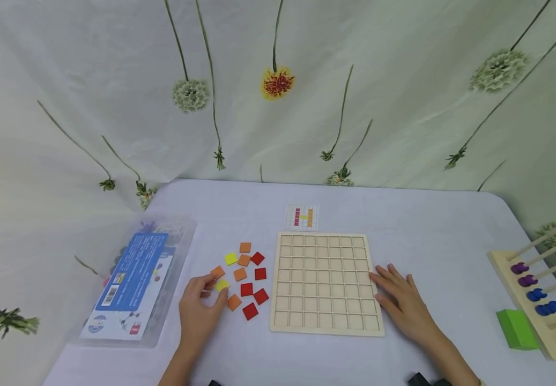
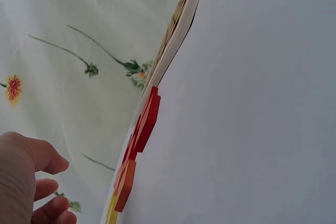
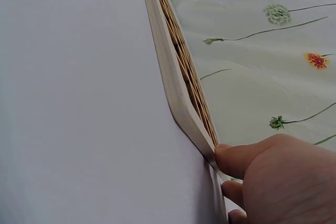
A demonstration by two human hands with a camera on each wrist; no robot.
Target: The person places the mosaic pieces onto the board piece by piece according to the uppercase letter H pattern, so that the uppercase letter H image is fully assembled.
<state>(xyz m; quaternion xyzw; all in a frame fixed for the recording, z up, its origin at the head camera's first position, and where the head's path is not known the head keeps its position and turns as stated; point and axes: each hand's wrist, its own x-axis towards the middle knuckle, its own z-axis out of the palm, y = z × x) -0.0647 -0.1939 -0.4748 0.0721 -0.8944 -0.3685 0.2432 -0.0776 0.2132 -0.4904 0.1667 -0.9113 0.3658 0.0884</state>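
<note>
Has the left hand [image 1: 198,306], loosely curled, holding nothing, nearest the tiles [image 1: 246,289], left of the board [image 1: 326,289]; touches it from the right with relaxed right hand [image 1: 402,303].

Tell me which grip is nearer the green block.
Right. The right grip is at the right edge of the board, left of the green block; the left grip is farther away, across the board beside the tiles.
</note>
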